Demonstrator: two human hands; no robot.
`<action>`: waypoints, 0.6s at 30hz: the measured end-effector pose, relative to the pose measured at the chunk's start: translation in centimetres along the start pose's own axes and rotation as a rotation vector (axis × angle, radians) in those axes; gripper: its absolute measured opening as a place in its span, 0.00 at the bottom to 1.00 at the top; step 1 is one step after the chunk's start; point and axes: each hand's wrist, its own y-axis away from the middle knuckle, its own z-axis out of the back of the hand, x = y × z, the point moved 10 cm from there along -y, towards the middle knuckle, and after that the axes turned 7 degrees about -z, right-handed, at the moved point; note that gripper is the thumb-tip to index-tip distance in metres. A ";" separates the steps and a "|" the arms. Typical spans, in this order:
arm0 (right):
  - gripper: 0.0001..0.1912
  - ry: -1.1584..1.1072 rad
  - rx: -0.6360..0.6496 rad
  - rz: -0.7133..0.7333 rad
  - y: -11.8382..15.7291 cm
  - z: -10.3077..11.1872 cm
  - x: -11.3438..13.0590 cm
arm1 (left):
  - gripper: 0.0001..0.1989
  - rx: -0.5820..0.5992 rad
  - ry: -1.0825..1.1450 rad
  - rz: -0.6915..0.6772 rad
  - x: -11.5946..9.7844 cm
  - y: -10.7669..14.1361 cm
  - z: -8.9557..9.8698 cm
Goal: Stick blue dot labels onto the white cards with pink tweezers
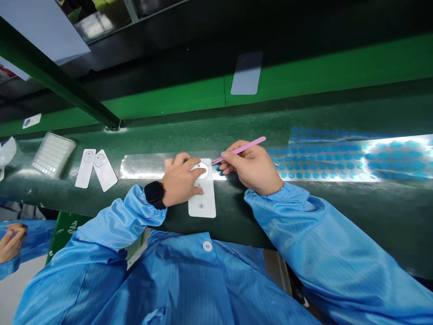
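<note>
My right hand (252, 167) grips a pair of pink tweezers (238, 151), with their tips close to the round white piece (200, 170). That piece lies on a long white card (203, 205), and my left hand (181, 178) sits over both, its fingers pressing on the piece and holding the card down. Part of the piece is hidden under my fingers. A black smartwatch (155, 194) is on my left wrist, and blue cleanroom sleeves cover both arms.
A shiny silver strip (142, 167) lies under the card, and a sheet of blue round stickers (324, 162) spreads to the right. Two white cards (105, 170) and a tray of small white pieces (53, 155) lie left. A co-worker's hand (11, 241) shows at lower left.
</note>
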 end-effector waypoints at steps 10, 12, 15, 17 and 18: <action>0.24 -0.115 0.023 -0.044 -0.3 -0.1 -0.4 | 0.25 -0.048 0.044 0.015 1.9 -0.5 0.2; 0.24 -0.119 0.032 -0.059 -0.3 -0.2 -0.5 | 0.22 -0.072 0.038 0.060 3.4 -1.1 0.9; 0.24 -0.107 0.059 -0.076 -0.3 -0.4 -0.5 | 0.21 -0.126 -0.001 0.107 5.0 -1.7 2.0; 0.23 -0.099 0.084 -0.083 -0.3 -0.6 -0.4 | 0.24 -0.126 -0.028 0.069 5.1 -2.2 2.1; 0.23 -0.098 0.094 -0.085 -0.3 -0.7 -0.4 | 0.26 -0.116 -0.039 0.048 5.3 -2.6 2.0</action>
